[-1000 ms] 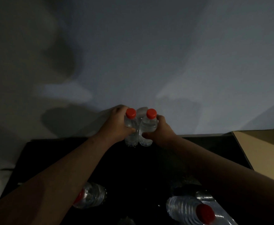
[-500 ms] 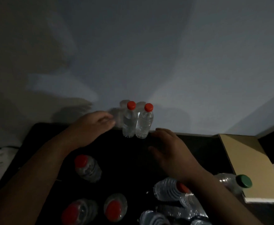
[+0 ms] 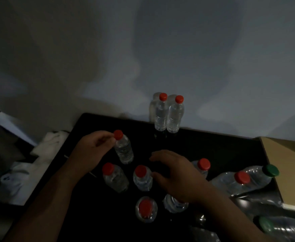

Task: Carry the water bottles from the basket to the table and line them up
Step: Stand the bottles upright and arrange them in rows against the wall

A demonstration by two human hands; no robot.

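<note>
While left grip pinches bottle by its neck, right grip spread, empty: best carried upright, set beside standing pair.

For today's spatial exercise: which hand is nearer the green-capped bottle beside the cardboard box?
Right. The right hand hovers left of the green-capped bottle; the left hand is farther left, gripping a red-capped bottle.

Left hand pinches bottle at neck. Right hand spread, hovering. Bottle pair upright, touching, at table back edge.
</note>
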